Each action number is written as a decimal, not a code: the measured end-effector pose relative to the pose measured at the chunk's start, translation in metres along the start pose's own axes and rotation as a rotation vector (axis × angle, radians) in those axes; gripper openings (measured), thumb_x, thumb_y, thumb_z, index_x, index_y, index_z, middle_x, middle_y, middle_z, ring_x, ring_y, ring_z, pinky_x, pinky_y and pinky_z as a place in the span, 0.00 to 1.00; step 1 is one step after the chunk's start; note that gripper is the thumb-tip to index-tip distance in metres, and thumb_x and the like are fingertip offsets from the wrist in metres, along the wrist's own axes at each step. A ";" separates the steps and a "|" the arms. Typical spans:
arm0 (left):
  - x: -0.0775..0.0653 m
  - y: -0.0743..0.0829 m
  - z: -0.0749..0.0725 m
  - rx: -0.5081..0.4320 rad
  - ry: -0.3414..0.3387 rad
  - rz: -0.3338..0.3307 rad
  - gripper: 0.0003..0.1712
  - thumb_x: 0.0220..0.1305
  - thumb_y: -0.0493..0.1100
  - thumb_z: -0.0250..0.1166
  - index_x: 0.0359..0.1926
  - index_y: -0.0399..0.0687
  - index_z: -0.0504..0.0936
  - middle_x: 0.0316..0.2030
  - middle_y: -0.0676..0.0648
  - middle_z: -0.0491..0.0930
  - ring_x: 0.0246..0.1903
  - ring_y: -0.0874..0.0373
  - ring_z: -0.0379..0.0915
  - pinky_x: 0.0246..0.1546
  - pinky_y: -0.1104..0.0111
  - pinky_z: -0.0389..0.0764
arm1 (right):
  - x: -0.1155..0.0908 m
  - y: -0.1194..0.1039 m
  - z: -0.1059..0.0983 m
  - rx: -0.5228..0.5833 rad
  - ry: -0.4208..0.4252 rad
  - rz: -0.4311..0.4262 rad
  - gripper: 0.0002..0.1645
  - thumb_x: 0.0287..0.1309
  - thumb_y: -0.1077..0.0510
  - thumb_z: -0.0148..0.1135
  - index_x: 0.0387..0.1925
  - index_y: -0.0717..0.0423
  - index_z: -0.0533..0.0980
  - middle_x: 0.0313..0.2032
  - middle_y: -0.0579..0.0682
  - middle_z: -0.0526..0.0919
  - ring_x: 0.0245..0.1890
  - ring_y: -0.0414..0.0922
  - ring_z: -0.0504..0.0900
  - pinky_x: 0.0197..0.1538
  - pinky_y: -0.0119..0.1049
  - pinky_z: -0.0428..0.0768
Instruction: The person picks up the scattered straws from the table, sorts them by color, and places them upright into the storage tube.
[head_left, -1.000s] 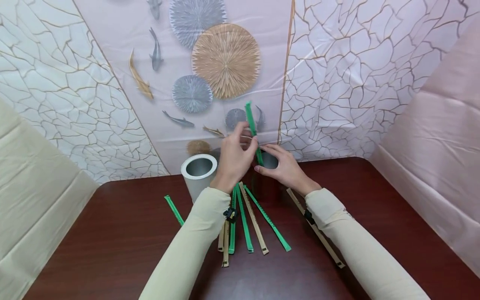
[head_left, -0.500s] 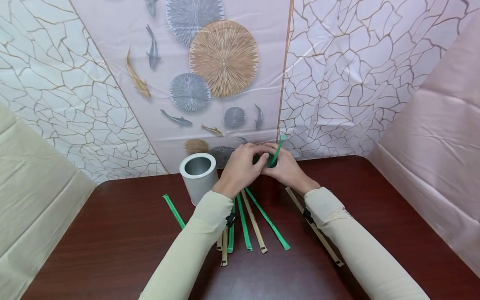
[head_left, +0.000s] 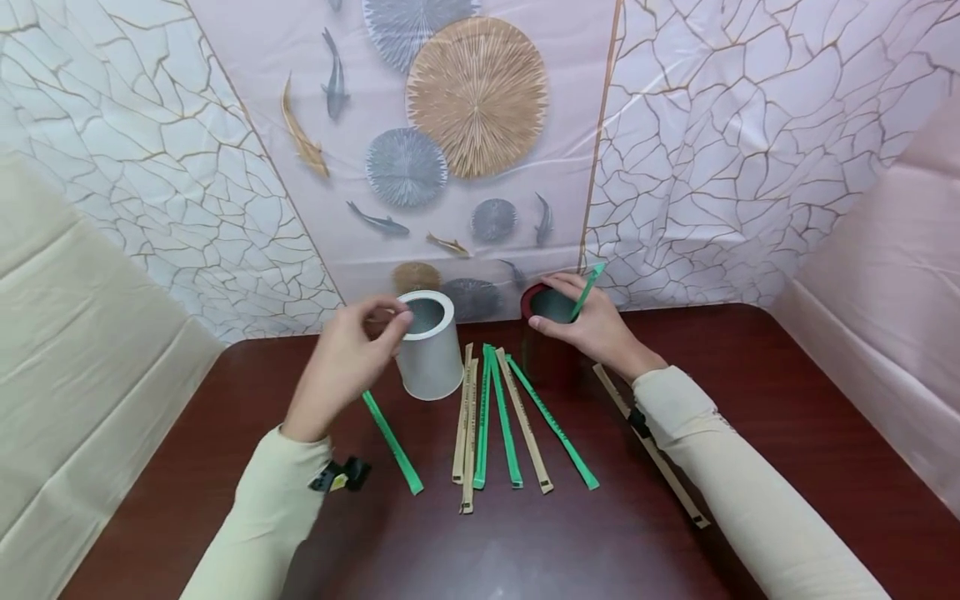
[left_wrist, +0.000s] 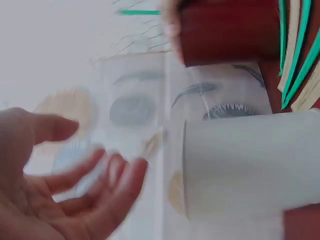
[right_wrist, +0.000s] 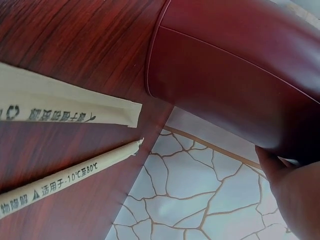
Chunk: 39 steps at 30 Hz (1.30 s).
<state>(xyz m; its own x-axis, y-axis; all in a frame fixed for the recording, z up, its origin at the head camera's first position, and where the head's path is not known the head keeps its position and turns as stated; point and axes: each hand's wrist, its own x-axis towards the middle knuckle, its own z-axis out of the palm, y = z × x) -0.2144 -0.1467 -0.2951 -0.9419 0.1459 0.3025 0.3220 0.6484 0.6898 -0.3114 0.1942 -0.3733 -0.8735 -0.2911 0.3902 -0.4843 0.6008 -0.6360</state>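
My left hand (head_left: 347, 358) is in the air beside the white cylindrical container (head_left: 431, 362), fingers loosely bent. In the left wrist view, thumb and fingers stand apart with nothing between them. My right hand (head_left: 596, 329) grips the dark red cylindrical container (head_left: 534, 342) around its upper side, thumb near the rim. A green paper-wrapped straw (head_left: 588, 290) stands in that container, its top leaning right above the rim; its lower end is hidden. The right wrist view has the red container's smooth side (right_wrist: 225, 75) close up, with fingers (right_wrist: 290, 195) against it.
Several green and tan wrapped straws (head_left: 482, 417) fan out between the containers on the dark wooden table (head_left: 585, 542). One green straw (head_left: 393, 446) lies to the left, and a tan straw (head_left: 660, 458) lies under the right forearm. A patterned cloth (head_left: 517, 150) hangs behind.
My left hand brought the green straw down into the red container, let it go and moved left past the white container. The right hand stays on the red container.
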 end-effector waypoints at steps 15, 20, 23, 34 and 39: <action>-0.029 -0.118 0.027 -0.083 -0.181 -0.542 0.26 0.73 0.47 0.69 0.55 0.28 0.74 0.42 0.34 0.84 0.31 0.54 0.89 0.33 0.62 0.89 | 0.003 0.010 -0.003 0.002 0.011 0.001 0.46 0.62 0.41 0.74 0.76 0.51 0.71 0.76 0.57 0.67 0.78 0.58 0.62 0.73 0.65 0.65; -0.030 -0.124 0.038 -0.051 -0.170 -0.566 0.22 0.67 0.39 0.73 0.50 0.29 0.73 0.33 0.36 0.86 0.24 0.56 0.88 0.29 0.65 0.88 | 0.002 0.009 0.004 0.009 0.007 0.003 0.46 0.62 0.40 0.74 0.77 0.51 0.70 0.76 0.57 0.66 0.78 0.59 0.62 0.73 0.66 0.64; -0.030 -0.126 0.040 -0.075 -0.160 -0.586 0.23 0.66 0.36 0.74 0.53 0.28 0.72 0.33 0.36 0.85 0.22 0.57 0.87 0.29 0.65 0.88 | 0.001 0.006 0.006 0.010 0.004 0.005 0.47 0.62 0.39 0.74 0.77 0.51 0.70 0.76 0.57 0.66 0.78 0.59 0.62 0.73 0.66 0.64; -0.029 -0.082 0.011 -0.248 0.012 -0.409 0.30 0.69 0.35 0.70 0.66 0.29 0.69 0.42 0.34 0.86 0.28 0.52 0.89 0.37 0.58 0.90 | 0.000 0.002 0.002 0.005 0.015 -0.005 0.46 0.62 0.41 0.74 0.76 0.51 0.71 0.75 0.57 0.67 0.77 0.59 0.63 0.72 0.66 0.65; -0.018 -0.035 -0.002 -0.328 0.123 -0.208 0.28 0.68 0.35 0.71 0.65 0.33 0.73 0.40 0.36 0.84 0.29 0.59 0.88 0.35 0.59 0.90 | -0.001 0.000 0.003 0.013 0.025 -0.009 0.45 0.62 0.42 0.74 0.76 0.53 0.71 0.75 0.57 0.68 0.77 0.58 0.63 0.72 0.65 0.65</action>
<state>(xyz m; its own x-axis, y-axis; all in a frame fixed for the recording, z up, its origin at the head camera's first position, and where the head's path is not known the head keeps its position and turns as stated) -0.2085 -0.1733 -0.3229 -0.9780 -0.0669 0.1975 0.1582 0.3790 0.9118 -0.3106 0.1926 -0.3755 -0.8678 -0.2773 0.4125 -0.4927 0.5883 -0.6412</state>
